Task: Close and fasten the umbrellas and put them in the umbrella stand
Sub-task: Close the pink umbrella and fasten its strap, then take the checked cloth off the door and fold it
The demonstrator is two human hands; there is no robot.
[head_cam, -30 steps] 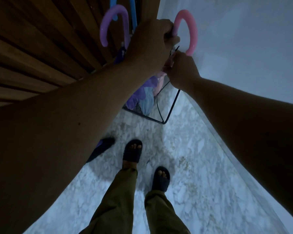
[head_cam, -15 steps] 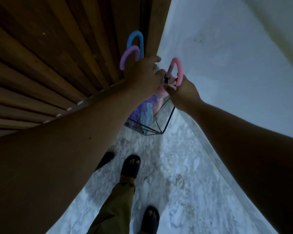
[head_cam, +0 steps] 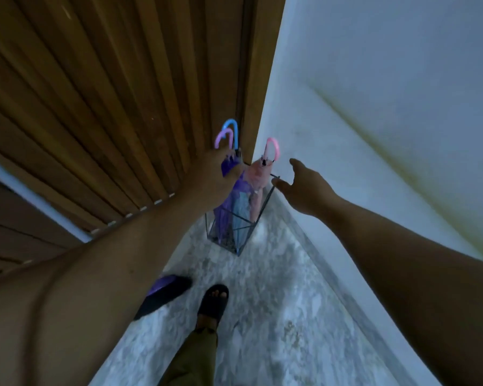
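Bare forearms, no sleeves; olive trousers (head_cam: 191, 358); black open-toe sandal (head_cam: 213, 302).

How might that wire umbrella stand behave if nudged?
The umbrella stand looks like a thin wire frame, so probably light. It is tall and narrow, with three umbrellas leaning out above its rim, so likely top-heavy and apt to tip. On the smooth floor it may slide.
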